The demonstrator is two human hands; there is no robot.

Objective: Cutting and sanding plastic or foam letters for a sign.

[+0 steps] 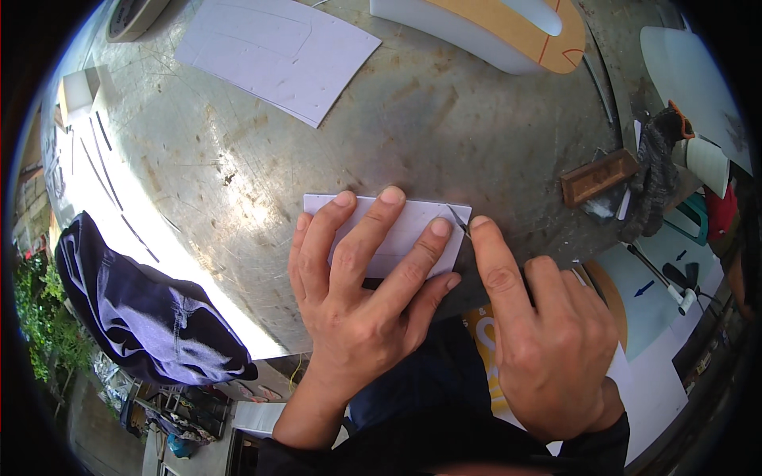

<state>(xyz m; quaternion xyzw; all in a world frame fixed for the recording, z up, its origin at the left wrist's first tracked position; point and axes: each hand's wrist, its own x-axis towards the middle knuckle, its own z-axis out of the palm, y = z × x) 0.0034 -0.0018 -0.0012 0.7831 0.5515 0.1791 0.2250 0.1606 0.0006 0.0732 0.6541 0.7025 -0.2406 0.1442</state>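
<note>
Left hand: spread wide here, the left hand point(361, 317) presses its fingertips flat on a small white sheet point(389, 242).
Right hand: fingers curled, index stretched forward, the right hand point(552, 341) grips a slim pointed blade point(459, 220), its handle hidden.
Small white sheet: lying at the near edge of the metal worktop point(476, 143), blade at its right-hand end.
Beyond: a larger white sheet point(278, 55) with drawn lines, and a tan-topped white block point(516, 40).
Right side: a small brown tray point(599, 178) just beside a dark glove point(659, 163).
Left side: dark cloth point(167, 317), bunched up.
</note>
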